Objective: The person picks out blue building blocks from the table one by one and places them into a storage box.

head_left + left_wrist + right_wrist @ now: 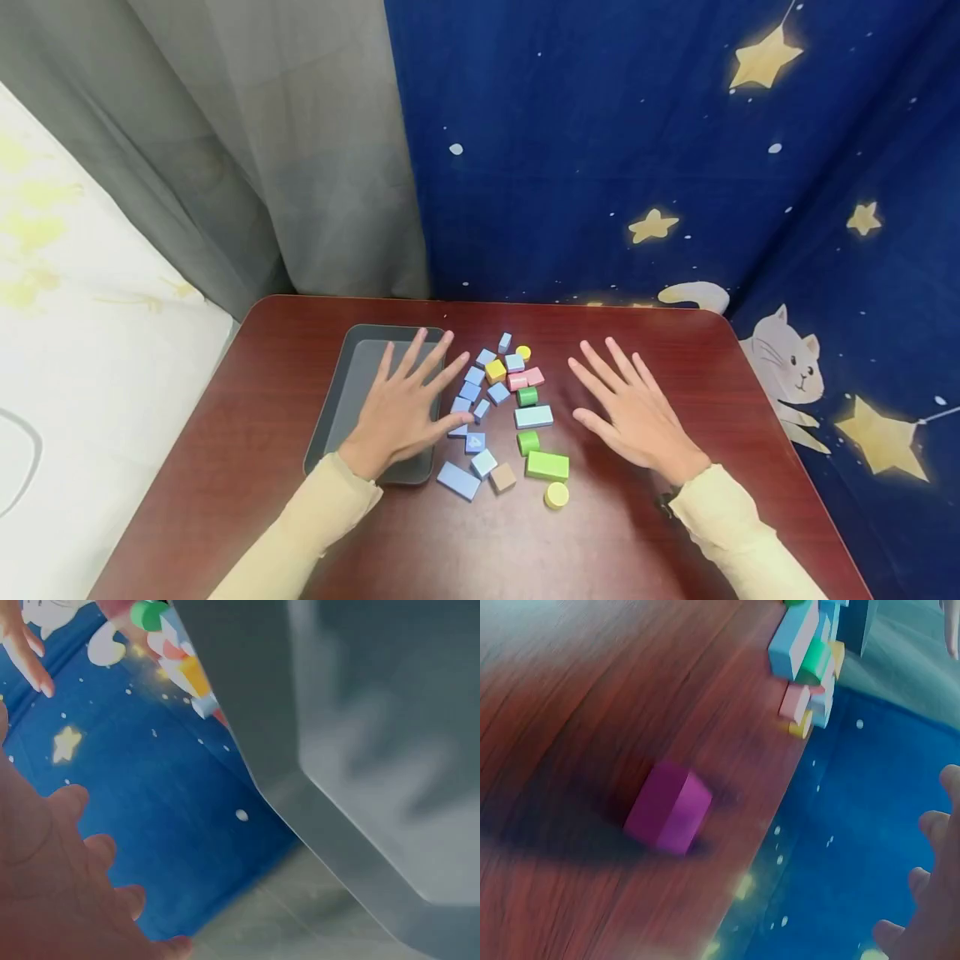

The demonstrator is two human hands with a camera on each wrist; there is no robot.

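My left hand is spread flat above the dark grey tray, its fingers straight and holding nothing. The tray's corner and inner wall fill the right of the left wrist view. Over the table to the right, my right hand has its fingers fanned out and straight. A purple block lies on the table in the right wrist view; the right hand hides it in the head view. Between both hands lie several blue blocks, among them a long blue block, plus a lime green block and a yellow cylinder.
Also in the pile are green half-round blocks, a light blue block, a brown cube, pink pieces and a yellow block. The reddish-brown table ends at a blue starry curtain and a grey curtain.
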